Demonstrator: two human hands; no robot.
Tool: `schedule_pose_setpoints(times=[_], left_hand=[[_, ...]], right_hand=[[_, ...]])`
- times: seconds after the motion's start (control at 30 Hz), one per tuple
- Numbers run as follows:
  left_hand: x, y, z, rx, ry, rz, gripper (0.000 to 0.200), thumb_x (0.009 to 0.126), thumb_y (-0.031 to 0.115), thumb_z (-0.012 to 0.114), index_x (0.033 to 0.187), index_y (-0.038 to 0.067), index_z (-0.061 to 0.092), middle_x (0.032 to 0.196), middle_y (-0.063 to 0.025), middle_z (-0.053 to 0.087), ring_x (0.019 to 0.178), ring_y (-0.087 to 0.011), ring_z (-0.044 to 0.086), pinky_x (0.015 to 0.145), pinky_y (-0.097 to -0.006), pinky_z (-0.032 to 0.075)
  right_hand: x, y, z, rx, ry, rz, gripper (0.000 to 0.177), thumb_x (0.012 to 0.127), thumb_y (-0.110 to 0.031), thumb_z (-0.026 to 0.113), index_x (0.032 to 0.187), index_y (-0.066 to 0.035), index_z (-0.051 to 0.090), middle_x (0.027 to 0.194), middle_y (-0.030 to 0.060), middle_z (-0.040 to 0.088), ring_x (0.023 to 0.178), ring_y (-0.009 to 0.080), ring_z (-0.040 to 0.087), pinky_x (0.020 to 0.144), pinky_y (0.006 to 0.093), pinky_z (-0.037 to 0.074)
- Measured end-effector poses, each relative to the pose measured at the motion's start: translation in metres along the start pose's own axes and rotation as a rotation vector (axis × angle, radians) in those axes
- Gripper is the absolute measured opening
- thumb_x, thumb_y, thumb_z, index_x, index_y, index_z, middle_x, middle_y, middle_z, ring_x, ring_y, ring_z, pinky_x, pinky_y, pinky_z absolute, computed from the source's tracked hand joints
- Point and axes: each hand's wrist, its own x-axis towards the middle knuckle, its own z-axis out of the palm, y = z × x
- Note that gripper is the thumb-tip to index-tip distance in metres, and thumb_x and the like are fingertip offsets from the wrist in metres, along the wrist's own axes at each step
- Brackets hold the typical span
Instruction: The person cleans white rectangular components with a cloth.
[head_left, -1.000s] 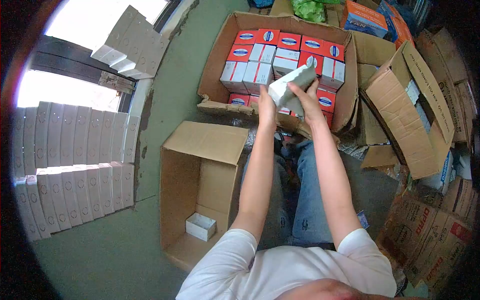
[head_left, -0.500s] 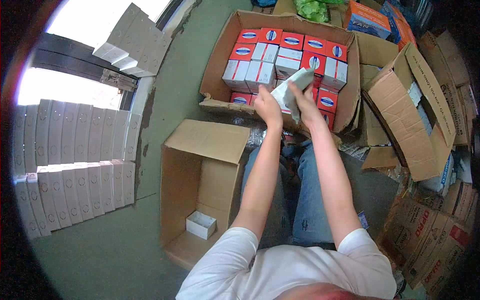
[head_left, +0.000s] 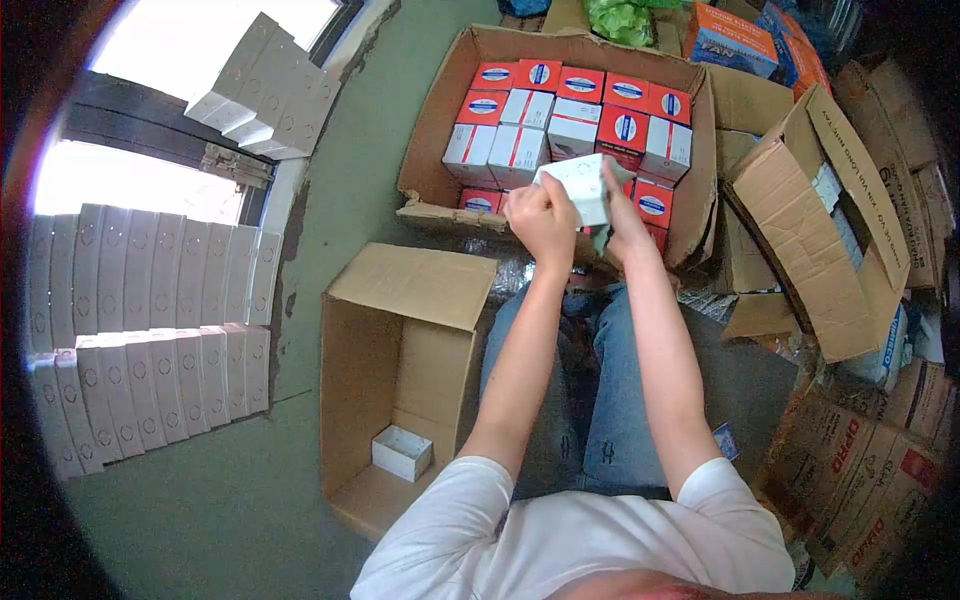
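Observation:
Between my two hands is a small white box [head_left: 577,184], tilted, with faint markings on its upper face. My left hand [head_left: 541,225] is closed, its curled fingers against the left side of the box. On the other side my right hand [head_left: 626,218] grips the box, most of its fingers hidden behind it. A grey-green edge shows below the box. Just beyond my hands stands a large open carton [head_left: 428,150] packed with red and white boxes [head_left: 520,147], some red side up, others white.
An open brown carton [head_left: 345,370] stands at my left with a small open white box [head_left: 402,453] inside. Further left are rows of stacked white boxes [head_left: 150,265]. Opened cardboard [head_left: 800,245] and flattened cartons [head_left: 850,470] crowd the right. A green bag [head_left: 622,20] lies at the back.
The white item, seen as a thin slanted shape before, now shows as a box with a broad face upward. My left hand has curled in against it; my right hand has shifted round its side.

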Motion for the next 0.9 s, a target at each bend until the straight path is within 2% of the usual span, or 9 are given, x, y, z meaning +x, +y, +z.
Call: schedule_pose_setpoints(times=[0.1,0.2,0.33,0.43,0.57,0.63,0.7,0.8,0.9], left_hand=[[0.006,-0.013,0.003,0.081,-0.006,-0.114,0.04,0.089,0.023,0.051,0.058,-0.001,0.059,0.06,-0.0162,0.058,0.063,-0.034,0.054,0.063,-0.0451,0.039],[0.011,-0.013,-0.006,0.024,0.009,-0.055,0.04,0.089,0.024,0.052,0.059,-0.002,0.06,0.058,-0.0164,0.057,0.062,-0.0319,0.055,0.061,-0.0448,0.039],[0.002,-0.014,-0.008,-0.172,0.031,-0.12,0.042,0.088,0.022,0.053,0.056,-0.004,0.058,0.052,-0.0158,0.054,0.052,-0.0278,0.051,0.052,-0.0406,0.037],[0.003,-0.009,-0.009,-0.056,0.026,-0.186,0.042,0.088,0.023,0.053,0.056,-0.004,0.058,0.052,-0.0171,0.054,0.052,-0.0283,0.052,0.053,-0.0411,0.038],[0.005,-0.023,0.001,0.011,-0.086,-0.258,0.041,0.087,0.022,0.052,0.054,-0.002,0.057,0.053,-0.0172,0.054,0.053,-0.031,0.052,0.055,-0.0435,0.038],[0.011,-0.024,0.0,0.014,-0.039,-0.072,0.038,0.084,0.018,0.053,0.051,0.0,0.057,0.052,-0.0156,0.054,0.054,-0.0326,0.052,0.057,-0.0454,0.038],[0.009,-0.02,-0.005,-0.113,-0.098,-0.114,0.035,0.082,0.015,0.055,0.051,0.0,0.056,0.053,-0.0133,0.054,0.057,-0.0307,0.052,0.061,-0.0445,0.038],[0.0,-0.008,-0.007,-0.259,-0.029,-0.091,0.032,0.08,0.012,0.058,0.052,-0.002,0.054,0.052,-0.0102,0.053,0.056,-0.0261,0.05,0.057,-0.0376,0.037],[-0.003,-0.01,-0.004,-0.369,-0.074,-0.225,0.038,0.085,0.015,0.054,0.052,-0.003,0.05,0.047,-0.0095,0.048,0.053,-0.0183,0.047,0.054,-0.0355,0.038]], right_hand=[[-0.019,0.012,0.025,-0.32,0.064,-0.202,0.083,0.086,-0.064,0.045,0.142,-0.006,0.029,0.142,0.0083,0.036,0.127,0.0214,0.037,0.102,0.0379,0.031],[0.004,0.014,0.012,-0.269,0.051,-0.014,0.082,0.089,-0.066,0.037,0.143,-0.005,0.027,0.144,0.0086,0.034,0.129,0.0219,0.034,0.103,0.0371,0.029],[0.03,0.015,-0.016,-0.179,0.163,-0.093,0.075,0.094,-0.058,0.029,0.145,-0.004,0.021,0.145,0.0123,0.032,0.132,0.023,0.03,0.107,0.0373,0.025],[0.029,0.027,-0.012,-0.394,0.327,-0.158,0.077,0.093,-0.06,0.03,0.138,0.002,0.034,0.138,0.0147,0.041,0.126,0.0213,0.038,0.105,0.0338,0.028],[0.025,0.04,-0.008,-0.563,0.259,-0.131,0.077,0.094,-0.059,0.029,0.14,0.004,0.03,0.143,0.0155,0.034,0.13,0.0225,0.031,0.108,0.0332,0.02],[0.03,0.031,-0.011,-0.459,0.092,-0.174,0.07,0.097,-0.053,0.025,0.142,-0.001,0.025,0.146,0.0155,0.029,0.135,0.0243,0.027,0.11,0.0348,0.02],[0.028,0.02,-0.007,-0.297,0.323,-0.144,0.066,0.096,-0.053,0.026,0.13,0.001,0.044,0.127,0.0121,0.051,0.114,0.0221,0.048,0.097,0.0362,0.036],[0.03,0.019,-0.013,-0.098,0.454,-0.233,0.059,0.096,-0.052,0.028,0.121,-0.004,0.052,0.117,0.0103,0.057,0.106,0.0214,0.054,0.09,0.035,0.04],[0.031,0.015,-0.019,0.228,0.325,-0.264,0.049,0.095,-0.046,0.03,0.113,-0.008,0.055,0.109,0.0086,0.06,0.101,0.0213,0.056,0.088,0.0353,0.042]])
